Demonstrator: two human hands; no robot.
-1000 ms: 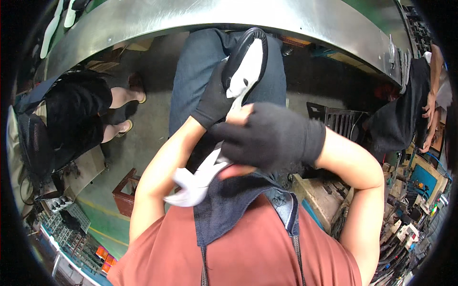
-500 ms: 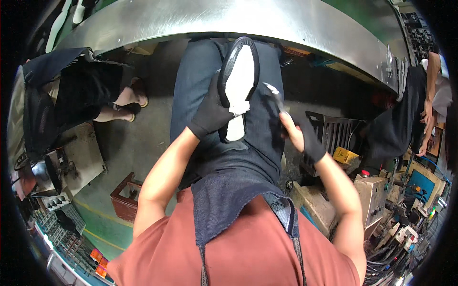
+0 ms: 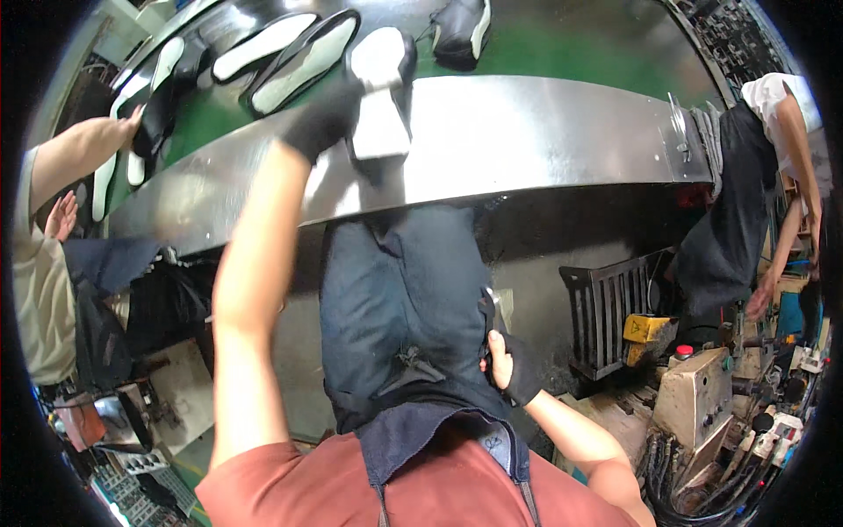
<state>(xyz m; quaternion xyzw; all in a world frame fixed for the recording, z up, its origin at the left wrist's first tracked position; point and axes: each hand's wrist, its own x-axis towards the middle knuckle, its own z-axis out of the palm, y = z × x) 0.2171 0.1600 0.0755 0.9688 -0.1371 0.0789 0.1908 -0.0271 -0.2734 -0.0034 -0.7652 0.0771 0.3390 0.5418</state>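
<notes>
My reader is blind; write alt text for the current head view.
Black-gloved left hand holds a black shoe, white sole showing, at the metal edge of a green bench where other shoes lie; the right hand grips a dark tool beside the thigh.

a shoe workshop: shoes point(image 3: 380, 104), machinery point(image 3: 695, 393)

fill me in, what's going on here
A person's gloved left hand holds a shoe, white underside up, over the metal edge of a green worktop. Their right hand grips a slim dark tool beside the right thigh. More shoes lie on the worktop, and a co-worker's hand is close to some of them.
</notes>
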